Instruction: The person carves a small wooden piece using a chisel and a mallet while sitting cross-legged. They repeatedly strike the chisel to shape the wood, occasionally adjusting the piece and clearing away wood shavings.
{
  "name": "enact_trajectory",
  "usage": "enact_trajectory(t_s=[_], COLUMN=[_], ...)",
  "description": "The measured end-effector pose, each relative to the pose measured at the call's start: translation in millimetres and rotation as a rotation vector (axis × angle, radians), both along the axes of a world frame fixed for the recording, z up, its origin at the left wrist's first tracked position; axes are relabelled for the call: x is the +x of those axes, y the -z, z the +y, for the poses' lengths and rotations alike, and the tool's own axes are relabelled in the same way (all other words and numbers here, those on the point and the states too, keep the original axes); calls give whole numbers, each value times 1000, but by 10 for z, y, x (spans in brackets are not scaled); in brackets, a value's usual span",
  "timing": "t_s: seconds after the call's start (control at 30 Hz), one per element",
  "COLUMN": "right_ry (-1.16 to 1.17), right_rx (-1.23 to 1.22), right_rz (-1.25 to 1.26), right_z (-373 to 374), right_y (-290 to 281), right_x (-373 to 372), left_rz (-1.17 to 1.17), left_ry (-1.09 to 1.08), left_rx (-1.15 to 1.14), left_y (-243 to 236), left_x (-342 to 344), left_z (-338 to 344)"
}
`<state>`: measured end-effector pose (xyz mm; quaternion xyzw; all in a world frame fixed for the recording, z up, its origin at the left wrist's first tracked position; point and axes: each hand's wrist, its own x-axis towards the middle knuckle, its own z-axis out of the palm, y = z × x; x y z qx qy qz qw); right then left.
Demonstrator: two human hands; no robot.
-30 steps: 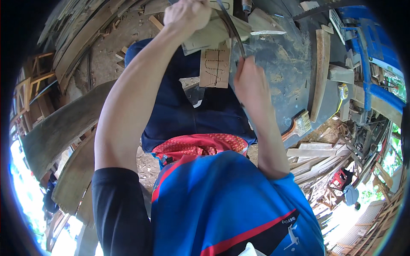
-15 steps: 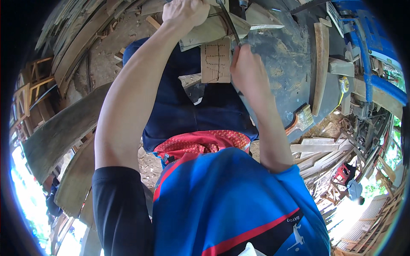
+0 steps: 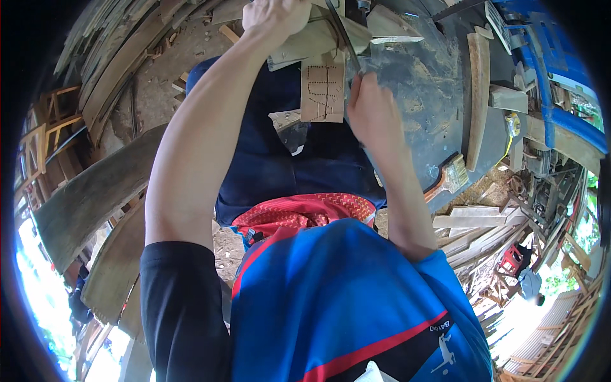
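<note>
My left hand (image 3: 273,19) is closed at the top edge of the view, beside a pale wooden piece (image 3: 300,44); what its fingers grip is hidden. My right hand (image 3: 375,111), in a fist, holds a long, narrow dark metal blade (image 3: 345,35), which slants up and left across the wooden piece toward the top edge. A tan board (image 3: 323,92) with a dotted, drawn pattern lies below the wooden piece, between my hands over my dark-trousered legs.
Right, on the dark worktop (image 3: 420,95): a curved wood strip (image 3: 477,102), paintbrush (image 3: 453,175), yellow tape measure (image 3: 512,127). Blue metal frame (image 3: 547,95) at far right. Planks (image 3: 89,191) fill the left. A person (image 3: 529,283) is near a red chair (image 3: 511,260) at lower right.
My right hand moved up with the blade between the first two frames, then slightly back down. My left hand and the wooden piece shifted slightly up in the view.
</note>
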<state>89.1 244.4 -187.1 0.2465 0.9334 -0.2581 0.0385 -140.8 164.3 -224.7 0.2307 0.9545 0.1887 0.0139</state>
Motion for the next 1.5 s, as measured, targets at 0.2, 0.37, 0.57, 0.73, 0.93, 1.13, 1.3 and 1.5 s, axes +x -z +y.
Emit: enact_trajectory(t_s=[0.2,0.37,0.57,0.73,0.93,1.13,1.3,1.5], right_ry=[32,-4,88,83,173,511,338,204], right_rx=[-62,-6,-37,-58,-118,-1200,-1582,-1509], right_rz=[-111,35,-129,-45,139,-28,137,172], right_z=[-79,92,-88,107,591,637,422,340], right_y=[-158,12,-48,-233,-539,-439,-661,-860], right_x=[355,-57,660,1156,1288,1353,1408,1466], left_rz=[270,9,-163,-164,-207,-247,-177,-32], left_ry=[74,65,-68,-25,-13,-93,-134,111], left_rx=[87,-60,-92,-90,-164,-104,-96,-46], left_y=[587,136,-107,-166,-285,-357,-293,-480], left_x=[-175,-20,-5,35,57,160,294,509], left_z=[-266,-16,59,50,48,15,-258,-471])
